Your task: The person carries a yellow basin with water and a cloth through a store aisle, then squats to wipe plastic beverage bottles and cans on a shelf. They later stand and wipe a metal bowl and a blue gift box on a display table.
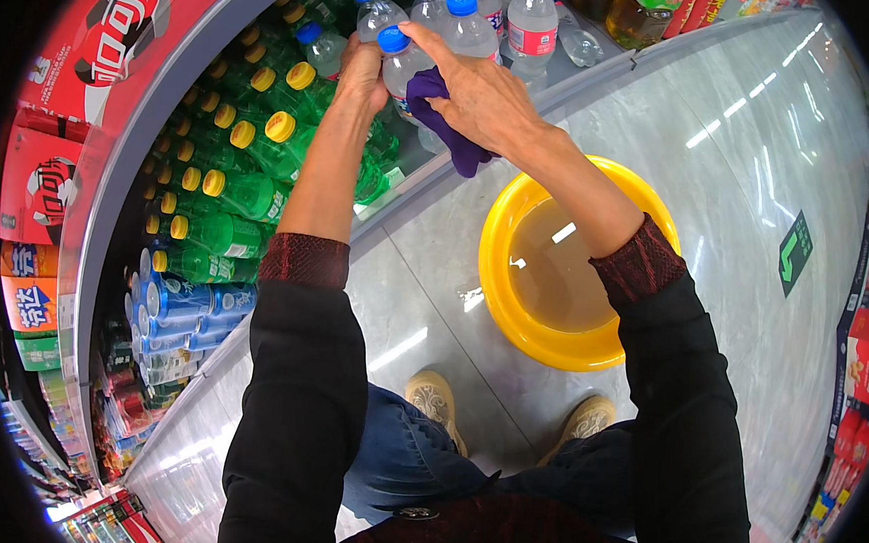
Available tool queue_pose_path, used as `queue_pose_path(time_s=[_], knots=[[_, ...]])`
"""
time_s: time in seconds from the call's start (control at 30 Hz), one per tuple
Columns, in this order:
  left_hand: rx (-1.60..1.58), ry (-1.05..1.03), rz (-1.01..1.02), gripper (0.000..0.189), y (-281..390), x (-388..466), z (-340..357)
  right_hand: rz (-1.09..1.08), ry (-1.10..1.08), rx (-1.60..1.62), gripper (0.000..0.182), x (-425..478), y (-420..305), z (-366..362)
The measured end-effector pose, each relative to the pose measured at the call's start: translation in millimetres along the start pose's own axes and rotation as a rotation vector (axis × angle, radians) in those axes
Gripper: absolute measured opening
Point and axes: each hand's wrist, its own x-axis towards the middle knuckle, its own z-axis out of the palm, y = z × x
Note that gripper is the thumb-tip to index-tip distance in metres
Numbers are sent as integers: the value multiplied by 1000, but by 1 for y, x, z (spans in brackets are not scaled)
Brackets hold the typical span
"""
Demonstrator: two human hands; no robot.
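My left hand (365, 74) grips a clear plastic bottle (407, 69) with a blue cap from its left side. On the right side of that bottle, my right hand (480, 97) holds a purple cloth (453, 129) against it, the index finger reaching to the cap. Several similar blue-capped bottles (470, 37) with pink labels stand just beyond, on the low shelf. Green soda bottles (251, 192) with yellow caps fill the shelf to the left of my left forearm. Part of the held bottle is hidden by the fingers and the cloth.
A yellow plastic basin (497, 275) of cloudy water is on the tiled floor below my right forearm. Blue cans (182, 299) are stacked at the left. The grey shelf edge (409, 196) runs diagonally before me. Another stocked shelf (860, 367) lines the far right.
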Motion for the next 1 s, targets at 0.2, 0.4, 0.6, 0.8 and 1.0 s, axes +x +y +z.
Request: queue_pose_path(time_s=[0.2, 0.4, 0.6, 0.8, 1.0], knots=[[2, -12, -138, 24, -4, -5, -3, 8, -32, 14, 80, -3, -6, -4], [-45, -13, -130, 19, 13, -27, 13, 43, -98, 39, 80, -7, -9, -12], [84, 55, -65, 15, 43, -30, 21, 137, -200, 62, 77, -11, -3, -22], [168, 67, -62, 16, 62, -32, 25, 71, -332, -30, 52, -15, 4, -54], [384, 69, 180, 30, 87, -37, 16, 17, -695, 39, 31, -24, -13, -99]])
